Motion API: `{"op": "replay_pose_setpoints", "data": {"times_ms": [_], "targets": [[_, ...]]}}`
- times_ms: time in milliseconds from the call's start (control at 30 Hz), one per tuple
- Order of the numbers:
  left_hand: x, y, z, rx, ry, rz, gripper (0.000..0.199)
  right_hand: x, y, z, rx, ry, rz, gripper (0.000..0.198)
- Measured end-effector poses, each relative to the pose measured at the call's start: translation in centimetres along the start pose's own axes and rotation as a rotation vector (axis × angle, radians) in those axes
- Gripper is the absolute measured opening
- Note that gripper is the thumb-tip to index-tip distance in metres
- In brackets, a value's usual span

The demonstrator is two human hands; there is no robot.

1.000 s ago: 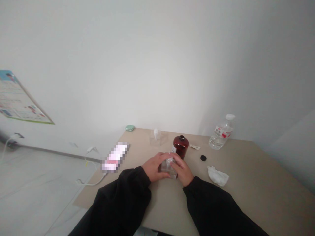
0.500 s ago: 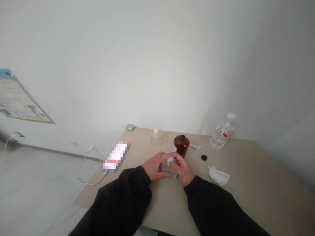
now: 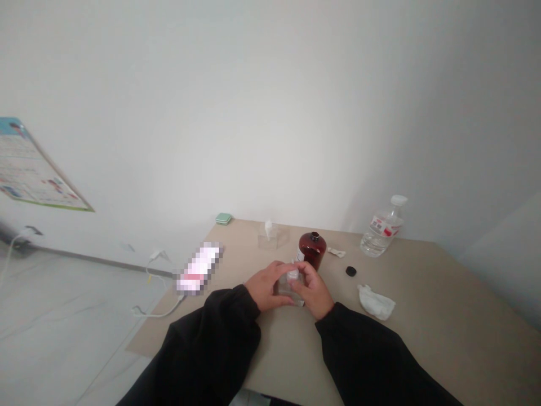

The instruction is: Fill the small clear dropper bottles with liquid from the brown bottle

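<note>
Both hands met over a small clear bottle (image 3: pixel 289 283) that stood on the tabletop (image 3: pixel 443 327) in front of the person. The left hand (image 3: pixel 265 286) wrapped its side in a closed grip, and the right hand (image 3: pixel 311 290) curled in from the other side with its fingertips pinched at the bottle's white top (image 3: pixel 292 274) (how firmly, the view did not show).

Just beyond the grip stood a dark red bottle (image 3: pixel 311 250) with its neck open, and its black cap (image 3: pixel 350 271) lay apart to the right. A jerk of the right hand or elbow could probably knock that uncapped bottle and spill it. If the small top came loose suddenly, the clear bottle might tip in the left hand.

A crumpled white tissue (image 3: pixel 376 301) lay right of the grip, near the right sleeve, and could be swept along by it. Farther back were a clear dispenser (image 3: pixel 269 235) and a water bottle (image 3: pixel 382 228). The tabletop's left edge ran close beside the left sleeve, with a pixelated object (image 3: pixel 198 269) near it; the widest open room lay to the right and toward the person.
</note>
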State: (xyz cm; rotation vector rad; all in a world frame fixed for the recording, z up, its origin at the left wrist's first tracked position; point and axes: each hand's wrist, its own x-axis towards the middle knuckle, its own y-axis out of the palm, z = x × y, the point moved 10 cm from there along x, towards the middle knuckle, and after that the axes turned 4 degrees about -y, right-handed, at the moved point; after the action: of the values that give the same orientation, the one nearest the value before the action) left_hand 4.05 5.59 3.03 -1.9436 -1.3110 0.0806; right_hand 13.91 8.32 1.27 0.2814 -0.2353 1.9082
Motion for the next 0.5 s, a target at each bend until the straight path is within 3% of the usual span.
{"op": "replay_pose_setpoints", "data": {"times_ms": [233,500], "targets": [[-0.1,0.0,0.0,-0.003,0.033,-0.01,0.08,0.1,-0.5,0.8,-0.052,-0.058,-0.015,0.03],[0.0,0.1,0.2,0.0,0.018,-0.003,0.08,-0.1,-0.1,-0.2,0.004,0.002,-0.01,0.038]]}}
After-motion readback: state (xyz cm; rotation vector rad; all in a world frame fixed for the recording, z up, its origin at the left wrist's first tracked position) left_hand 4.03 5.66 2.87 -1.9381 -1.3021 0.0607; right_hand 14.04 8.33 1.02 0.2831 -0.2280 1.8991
